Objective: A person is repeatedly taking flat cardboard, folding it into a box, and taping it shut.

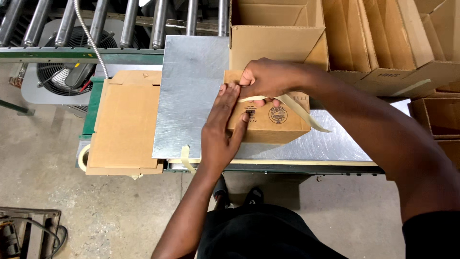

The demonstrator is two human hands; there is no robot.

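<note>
A small brown cardboard box (275, 125) lies on the metal table top (191, 96). My left hand (221, 125) rests flat on the box's left end, fingers pointing away from me. My right hand (268, 79) sits over the box's far top edge and pinches a strip of pale paper tape (306, 114) that trails to the right across the box. The box's top face is mostly hidden under both hands.
An open empty carton (278, 33) stands just behind the small box, with several more open cartons (383, 38) at the right. Flat cardboard sheets (124, 124) lie at the left. A roller conveyor (96, 21) and a fan (62, 67) are beyond. A tape scrap (186, 156) hangs off the table edge.
</note>
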